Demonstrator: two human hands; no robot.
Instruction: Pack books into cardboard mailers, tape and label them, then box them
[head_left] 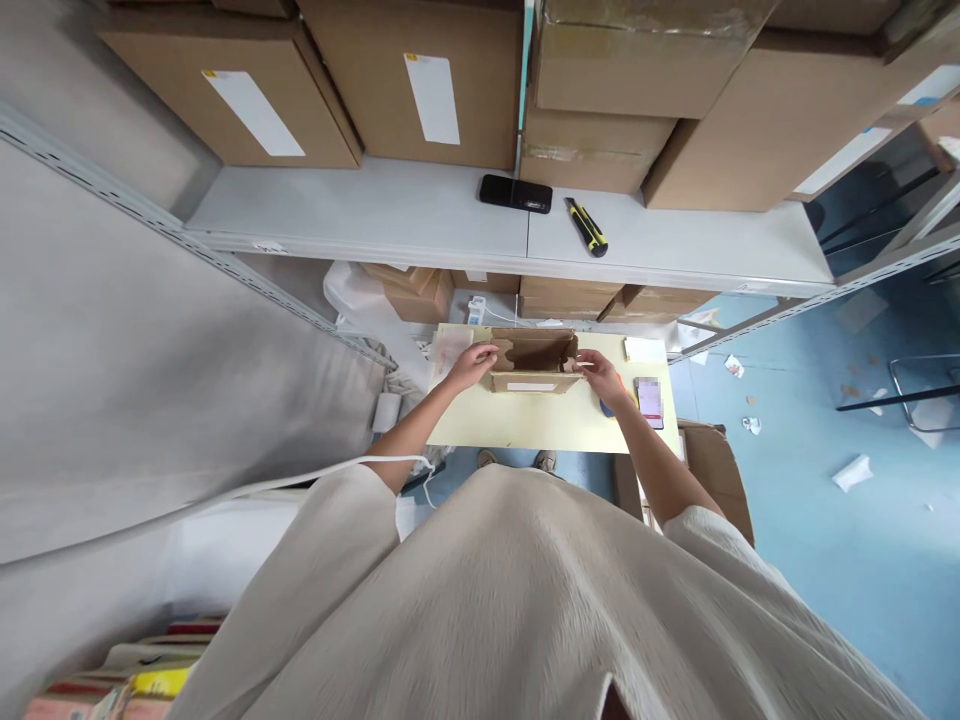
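A small open cardboard box (534,382) stands on the pale yellow table (495,428), its dark inside facing up and a white label on its near side. At the box's left end my left hand (474,365) pinches the side flap. My right hand (598,373) has its fingers closed on the flap at the right end. Just beside my right wrist lies a phone (649,402) with a lit screen. A blue and orange thing, partly hidden by that wrist, cannot be made out.
A grey shelf (420,215) spans above the table, carrying large cardboard boxes (420,85), a black phone-like object (515,194) and a yellow-black utility knife (587,228). A white cable (247,490) crosses at left. An open carton (716,470) stands right of the table; paper scraps litter the blue floor.
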